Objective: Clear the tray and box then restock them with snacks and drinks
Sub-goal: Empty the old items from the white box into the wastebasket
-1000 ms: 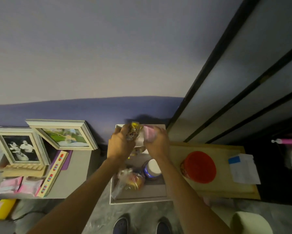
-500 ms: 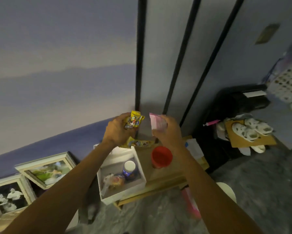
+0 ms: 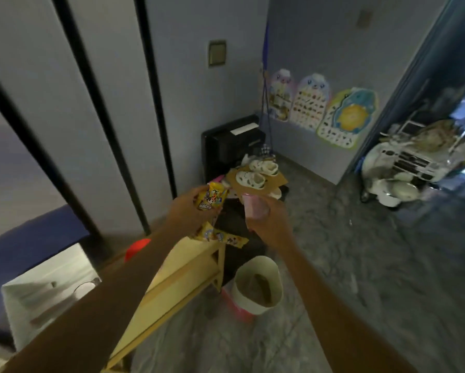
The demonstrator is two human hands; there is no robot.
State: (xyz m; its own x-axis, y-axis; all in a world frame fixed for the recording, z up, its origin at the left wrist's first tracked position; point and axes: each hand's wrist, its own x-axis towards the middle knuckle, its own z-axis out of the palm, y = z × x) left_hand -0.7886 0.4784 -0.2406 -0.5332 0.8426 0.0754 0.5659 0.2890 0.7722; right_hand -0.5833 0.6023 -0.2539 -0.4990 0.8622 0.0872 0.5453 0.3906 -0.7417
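Note:
My left hand (image 3: 188, 208) is shut on yellow snack packets (image 3: 211, 200), one held upright and a strip of them (image 3: 220, 236) dangling below the fingers. My right hand (image 3: 269, 222) is shut on a pink packet (image 3: 254, 207). Both hands are raised in mid-air past the right end of the wooden tray (image 3: 185, 267). The white box (image 3: 37, 286) stands at the lower left, partly hidden by my left forearm. A red lid (image 3: 136, 250) on the tray peeks out behind that arm.
A cream bin (image 3: 257, 285) stands on the floor under my hands, beside something pink. Ahead are a black unit (image 3: 231, 146), white sandals on cardboard (image 3: 258, 175), wall posters (image 3: 320, 109) and a toy car (image 3: 403, 162) at right. Grey floor lies open to the right.
The view has swung right, away from the box and picture frames toward the room's corner. Both hands carried their packets out of the box and rightward beyond the tray's end.

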